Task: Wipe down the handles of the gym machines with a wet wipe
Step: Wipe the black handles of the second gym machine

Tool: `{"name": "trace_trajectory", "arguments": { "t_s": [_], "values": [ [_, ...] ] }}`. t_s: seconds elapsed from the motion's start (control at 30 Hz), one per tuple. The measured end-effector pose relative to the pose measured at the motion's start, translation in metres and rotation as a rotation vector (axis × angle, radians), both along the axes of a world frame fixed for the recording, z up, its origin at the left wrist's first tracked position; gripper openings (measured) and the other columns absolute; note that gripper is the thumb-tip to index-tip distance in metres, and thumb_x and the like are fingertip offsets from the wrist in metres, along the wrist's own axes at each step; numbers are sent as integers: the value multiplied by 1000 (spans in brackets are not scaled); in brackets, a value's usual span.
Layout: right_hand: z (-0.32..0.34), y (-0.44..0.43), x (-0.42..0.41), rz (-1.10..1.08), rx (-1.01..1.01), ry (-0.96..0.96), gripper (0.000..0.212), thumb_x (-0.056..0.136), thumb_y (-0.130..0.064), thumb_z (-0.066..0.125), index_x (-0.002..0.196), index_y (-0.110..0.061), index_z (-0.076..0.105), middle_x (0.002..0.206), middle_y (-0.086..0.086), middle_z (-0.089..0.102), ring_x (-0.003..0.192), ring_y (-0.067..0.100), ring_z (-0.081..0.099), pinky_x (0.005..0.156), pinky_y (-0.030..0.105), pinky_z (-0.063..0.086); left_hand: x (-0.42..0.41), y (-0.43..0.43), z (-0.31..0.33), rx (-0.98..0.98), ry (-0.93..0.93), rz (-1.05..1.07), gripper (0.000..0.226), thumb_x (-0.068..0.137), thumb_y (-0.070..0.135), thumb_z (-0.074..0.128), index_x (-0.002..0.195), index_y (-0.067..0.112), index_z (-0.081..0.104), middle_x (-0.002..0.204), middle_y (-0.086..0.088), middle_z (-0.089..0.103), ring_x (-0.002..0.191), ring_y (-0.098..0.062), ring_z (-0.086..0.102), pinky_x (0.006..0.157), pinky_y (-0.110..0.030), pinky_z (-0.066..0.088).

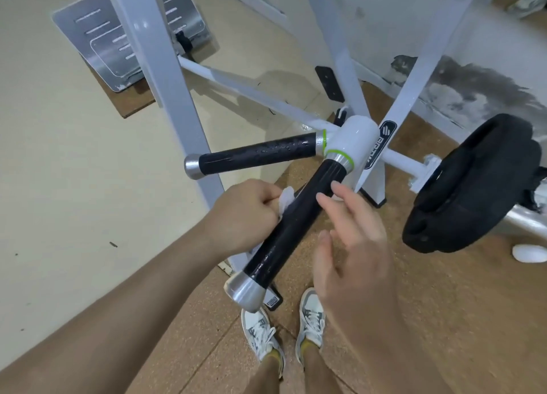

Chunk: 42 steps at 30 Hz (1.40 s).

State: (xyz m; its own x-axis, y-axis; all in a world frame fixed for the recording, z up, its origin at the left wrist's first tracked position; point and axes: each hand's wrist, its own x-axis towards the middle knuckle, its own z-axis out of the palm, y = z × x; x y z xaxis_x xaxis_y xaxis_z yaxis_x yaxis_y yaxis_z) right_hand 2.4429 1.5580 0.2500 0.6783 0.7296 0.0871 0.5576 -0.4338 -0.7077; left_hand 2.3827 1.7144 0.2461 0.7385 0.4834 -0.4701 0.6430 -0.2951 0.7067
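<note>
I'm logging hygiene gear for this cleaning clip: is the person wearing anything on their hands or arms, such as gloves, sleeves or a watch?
Nothing shows. The left hand and right hand are ungloved, with no rings visible. The left forearm and right forearm are bare to the frame's edge: no sleeves, watch or wristband in view.

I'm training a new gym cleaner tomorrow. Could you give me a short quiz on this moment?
1. True or false: the left hand grips the white wet wipe against the near black rubber handle with the silver end cap.
2. How is the right hand? A. Gripping the handle. B. Open, fingers extended. C. Holding a spray bottle.
3. Fill in: the rings where the black handles meet the white metal hub are ____.

Key: 1 true; 2 B; 3 green.
</note>
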Motion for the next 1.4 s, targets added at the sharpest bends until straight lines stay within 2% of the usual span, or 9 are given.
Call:
{"name": "trace_trajectory", "arguments": {
  "t_s": [0.13,0.27,0.5,0.73,0.83,0.97,1.1,1.2,1.4],
  "values": [
    [8,9,9,77,-35,-110,45,87,-6,52,131,-15,54,132,-1,48,116,12,43,96,15,37,14,1,6,11,-165,-13,50,97,35,47,52,12,43,46,7,32,41,-9,29,51,-26,28],
    [17,12,29,236,-179,-170,39,90,-26,53,126,-11,58,126,2,51,111,17,44,94,12,30,-12,-1,0,64,-18,-65,54,97,38,46,47,18,42,41,7,38,40,-7,36,48,-25,29],
    [19,15,7,178,-357,-93,104,62,-78,44,144,-16,34,150,1,24,135,17,21,100,26,28,-12,-10,5,144,-166,-49,51,98,41,40,54,15,43,48,2,41,45,-9,38,48,-21,29],
    [19,14,-2,142,-310,45,105,61,-72,49,150,-25,19,155,-17,6,140,3,5,106,20,13,-40,6,9,3,18,-147,50,97,41,45,51,23,55,45,7,46,45,-7,41,52,-28,33],
    [17,12,-6,132,-278,58,103,62,-72,45,150,-26,19,156,-18,5,141,0,4,107,20,12,-33,-4,11,80,-87,-86,53,96,46,42,63,6,56,59,-14,54,52,-17,46,54,-30,35],
    [14,9,-13,117,-213,39,91,69,-69,43,148,-26,27,157,-11,11,137,-1,8,106,22,16,-43,-16,10,53,-40,-16,55,95,48,38,49,20,45,44,5,39,43,-10,36,46,-21,29],
    [12,8,-17,114,-177,-4,78,78,-60,51,144,-21,35,156,-2,20,140,12,17,105,20,18,-63,-9,21,31,93,-91,49,95,46,41,56,17,53,49,6,52,46,-7,46,49,-19,35],
    [12,7,-21,95,-130,-64,70,83,-54,56,140,-15,44,149,5,33,135,20,29,103,26,32,-45,-10,23,61,26,-66,44,97,41,42,75,8,62,73,-10,64,69,-23,59,68,-39,46],
    [12,1,-31,85,-16,62,61,86,-43,55,138,-15,45,142,-1,33,118,22,47,90,37,51,-68,-24,26,57,74,1,35,97,31,44,70,18,62,63,-2,64,64,-19,60,64,-35,48]
  ]
}}
